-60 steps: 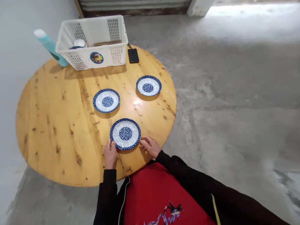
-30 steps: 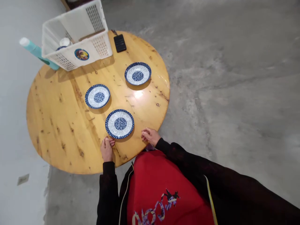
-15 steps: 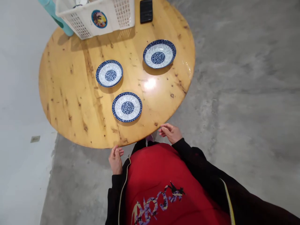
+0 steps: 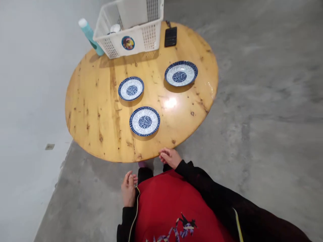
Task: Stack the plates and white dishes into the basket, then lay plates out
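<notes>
Three blue-and-white patterned plates lie apart on the round wooden table [image 4: 85, 97]. The nearest plate [image 4: 144, 121] is close to the front edge, another plate [image 4: 131, 88] sits behind it to the left, and a slightly larger plate [image 4: 181, 73] lies to the right. My right hand [image 4: 170, 157] is at the table's front edge, fingers loosely bent, holding nothing; whether it touches the edge I cannot tell. Below the edge, in front of my body, my left hand [image 4: 129, 188] hangs with loosely curled fingers apart and nothing in them.
A white plastic basket [image 4: 133, 45] with a round sticker stands at the back, a white item inside it. Left of it is a turquoise bottle [image 4: 91, 37]; to its right lies a black flat object [image 4: 171, 36]. A white wall [image 4: 32, 84] borders the table's left side.
My left hand has dropped away from the table's edge toward my body. My right hand has shifted left along the edge. The view has tilted up, showing more of the basket; the plates stay put.
</notes>
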A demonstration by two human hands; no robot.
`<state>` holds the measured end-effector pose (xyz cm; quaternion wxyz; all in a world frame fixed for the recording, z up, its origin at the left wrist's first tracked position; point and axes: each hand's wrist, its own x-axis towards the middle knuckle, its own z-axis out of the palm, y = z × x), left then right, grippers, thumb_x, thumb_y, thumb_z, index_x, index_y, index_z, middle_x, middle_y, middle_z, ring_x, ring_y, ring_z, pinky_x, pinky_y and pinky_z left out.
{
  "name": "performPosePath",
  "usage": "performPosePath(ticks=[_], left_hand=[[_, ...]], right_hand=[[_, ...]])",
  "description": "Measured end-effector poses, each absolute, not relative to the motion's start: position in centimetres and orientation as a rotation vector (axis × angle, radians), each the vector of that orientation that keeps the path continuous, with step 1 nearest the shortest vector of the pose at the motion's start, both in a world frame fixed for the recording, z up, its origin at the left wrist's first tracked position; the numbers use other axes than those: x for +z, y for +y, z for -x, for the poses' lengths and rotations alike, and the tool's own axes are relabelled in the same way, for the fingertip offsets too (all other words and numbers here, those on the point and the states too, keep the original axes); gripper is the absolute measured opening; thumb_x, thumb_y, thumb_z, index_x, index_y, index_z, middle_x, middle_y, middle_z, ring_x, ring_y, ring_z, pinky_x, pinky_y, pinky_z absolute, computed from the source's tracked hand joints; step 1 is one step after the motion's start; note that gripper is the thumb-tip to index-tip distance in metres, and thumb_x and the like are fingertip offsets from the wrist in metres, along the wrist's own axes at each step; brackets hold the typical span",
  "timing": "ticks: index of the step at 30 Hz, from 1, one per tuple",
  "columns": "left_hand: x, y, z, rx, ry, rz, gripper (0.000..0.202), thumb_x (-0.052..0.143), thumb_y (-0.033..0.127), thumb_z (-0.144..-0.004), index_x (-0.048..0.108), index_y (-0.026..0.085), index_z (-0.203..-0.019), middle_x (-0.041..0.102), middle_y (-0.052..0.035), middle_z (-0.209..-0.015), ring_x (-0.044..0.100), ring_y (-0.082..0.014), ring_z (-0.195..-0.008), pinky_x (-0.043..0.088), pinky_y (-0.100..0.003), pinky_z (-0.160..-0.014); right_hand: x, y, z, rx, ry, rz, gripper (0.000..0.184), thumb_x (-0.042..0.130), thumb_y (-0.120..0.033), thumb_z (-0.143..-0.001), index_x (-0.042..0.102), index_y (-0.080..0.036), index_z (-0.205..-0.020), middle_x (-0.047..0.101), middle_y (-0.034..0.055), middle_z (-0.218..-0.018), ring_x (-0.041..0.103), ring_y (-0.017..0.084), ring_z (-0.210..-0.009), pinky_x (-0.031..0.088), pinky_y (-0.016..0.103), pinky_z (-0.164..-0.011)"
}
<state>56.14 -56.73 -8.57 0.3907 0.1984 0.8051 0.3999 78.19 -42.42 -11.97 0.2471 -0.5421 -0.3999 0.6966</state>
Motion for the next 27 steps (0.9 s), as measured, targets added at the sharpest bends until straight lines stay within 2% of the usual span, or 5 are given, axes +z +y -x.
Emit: performPosePath(ticks=[8, 14, 21, 27], left_hand=[[-9.6, -55.8, -50.7, 0.903, 1.89, -0.716, 0.067, 0.067, 0.07, -0.069, 0.069, 0.014, -0.106, 0.076, -0.0091, -0.083, 0.072, -0.021, -0.073, 0.059, -0.033, -0.07], [-10.3, -59.5, -41.3, 0.915, 1.937, -0.708, 0.071, 0.067, 0.075, -0.062, 0.069, 0.016, -0.101, 0.077, -0.0103, -0.084, 0.075, -0.0263, -0.078, 0.061, -0.037, -0.07], [-10.7, -62.7, -31.4, 0.959, 2.002, -0.669, 0.065, 0.068, 0.072, -0.057, 0.067, 0.019, -0.095, 0.076, -0.0092, -0.082, 0.076, -0.0286, -0.078, 0.062, -0.04, -0.07], [-10.3, -61.8, -27.1, 0.908, 1.952, -0.739, 0.064, 0.065, 0.067, -0.064, 0.066, 0.016, -0.104, 0.076, -0.0113, -0.091, 0.075, -0.0275, -0.085, 0.061, -0.041, -0.078]], right_hand=[[-12.5, -44.6, -75.6, 1.7, -1.214, 1.683, 0.018, 0.047, -0.028, -0.076, 0.061, -0.019, -0.084, 0.068, 0.0003, -0.069, 0.064, 0.014, -0.054, 0.046, 0.022, -0.049], [-11.5, -47.3, -66.7, 1.64, -1.278, 1.691, 0.019, 0.045, -0.02, -0.08, 0.063, -0.018, -0.088, 0.073, 0.0026, -0.074, 0.066, 0.013, -0.056, 0.046, 0.02, -0.05], [-11.0, -51.8, -56.3, 1.664, -1.432, 1.564, 0.015, 0.054, -0.016, -0.074, 0.067, -0.019, -0.081, 0.072, 0.0002, -0.067, 0.066, 0.016, -0.055, 0.05, 0.025, -0.06], [-10.6, -52.1, -53.1, 1.628, -1.285, 1.554, 0.011, 0.054, -0.018, -0.073, 0.063, -0.019, -0.08, 0.067, -0.0018, -0.063, 0.062, 0.013, -0.049, 0.047, 0.022, -0.051]])
